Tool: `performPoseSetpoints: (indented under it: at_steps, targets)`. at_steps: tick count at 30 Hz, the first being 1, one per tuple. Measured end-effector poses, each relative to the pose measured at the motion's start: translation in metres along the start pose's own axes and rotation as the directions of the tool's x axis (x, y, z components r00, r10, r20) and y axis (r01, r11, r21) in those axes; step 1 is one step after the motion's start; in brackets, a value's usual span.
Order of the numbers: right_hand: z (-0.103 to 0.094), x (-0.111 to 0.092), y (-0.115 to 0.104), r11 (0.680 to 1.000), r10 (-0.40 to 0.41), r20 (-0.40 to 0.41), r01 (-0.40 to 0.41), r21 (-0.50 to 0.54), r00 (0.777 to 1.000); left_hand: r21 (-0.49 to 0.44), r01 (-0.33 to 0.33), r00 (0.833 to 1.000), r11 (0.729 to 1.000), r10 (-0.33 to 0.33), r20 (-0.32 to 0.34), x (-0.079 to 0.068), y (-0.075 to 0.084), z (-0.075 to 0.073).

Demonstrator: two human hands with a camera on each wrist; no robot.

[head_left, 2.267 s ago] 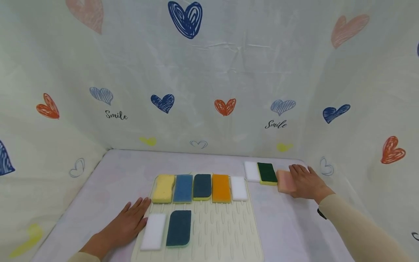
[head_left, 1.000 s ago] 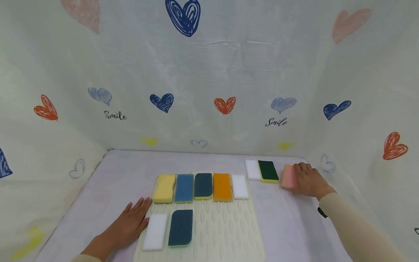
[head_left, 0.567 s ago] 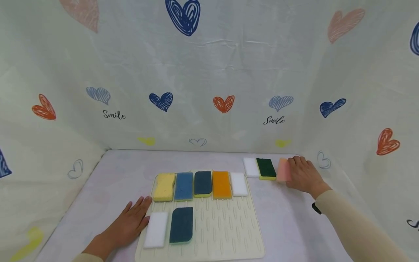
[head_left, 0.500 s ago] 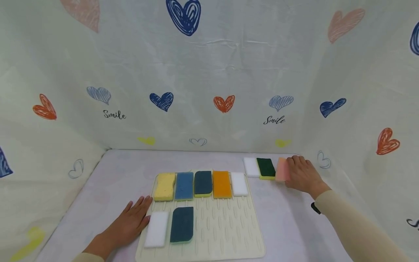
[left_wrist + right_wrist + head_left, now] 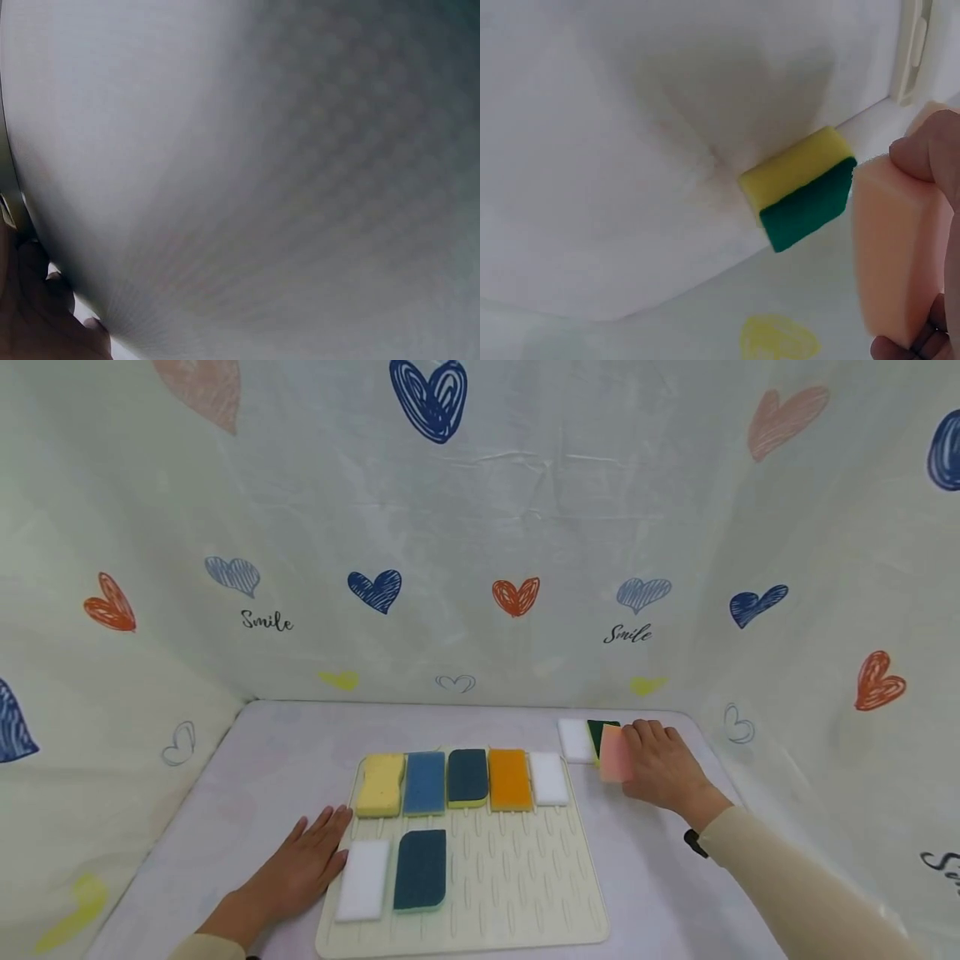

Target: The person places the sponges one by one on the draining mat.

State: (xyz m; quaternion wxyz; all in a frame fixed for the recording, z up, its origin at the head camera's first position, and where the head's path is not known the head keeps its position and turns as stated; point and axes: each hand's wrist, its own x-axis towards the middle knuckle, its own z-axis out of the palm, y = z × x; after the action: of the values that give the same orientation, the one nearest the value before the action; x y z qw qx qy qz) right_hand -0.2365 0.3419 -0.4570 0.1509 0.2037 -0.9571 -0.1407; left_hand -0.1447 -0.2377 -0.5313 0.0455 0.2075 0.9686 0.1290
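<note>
My right hand (image 5: 663,768) grips a peach-pink sponge (image 5: 615,755) above the back right of the table. In the right wrist view, thumb and fingers pinch the sponge (image 5: 889,240) at opposite ends. From the head view it partly covers a green-and-yellow scouring sponge (image 5: 598,728) lying on the table. A white sponge (image 5: 574,742) lies just left of that one. My left hand (image 5: 296,870) rests flat, fingers extended, at the left edge of a cream ridged mat (image 5: 525,877). Only some dark fingers (image 5: 52,315) show in the left wrist view, at its lower left corner.
Along the mat's back edge stand in a row a yellow sponge (image 5: 380,785), a blue one (image 5: 424,783), a dark blue one (image 5: 467,777), an orange one (image 5: 510,780) and a white one (image 5: 549,778). Nearer lie a white (image 5: 363,880) and a dark blue sponge (image 5: 421,870). A heart-printed curtain (image 5: 480,527) encloses the table.
My right hand has taken hold of the pink sponge, lifted it off the table and brought it left, in front of the green-and-yellow sponge. The left hand stays in place.
</note>
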Motion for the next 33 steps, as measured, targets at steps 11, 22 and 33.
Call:
performPoseSetpoints:
  at_steps: [11,22,33]
  targets:
    - [-0.008,0.006,-0.048,0.991,-0.131,-0.161,0.132,-0.005,0.978,0.009,0.031,0.998,0.999,-0.032,0.045,0.001,0.004,-0.004]
    - [-0.023,0.011,-0.110,0.978,-0.184,-0.161,0.197,0.071,0.970,-0.005,0.046,0.997,0.999,-0.046,0.065,0.001,0.003,-0.003]
    - [-0.042,0.010,-0.177,0.940,-0.279,-0.066,0.287,0.185,0.958,0.001,0.054,0.996,0.999,-0.054,0.064,0.002,0.003,-0.002]
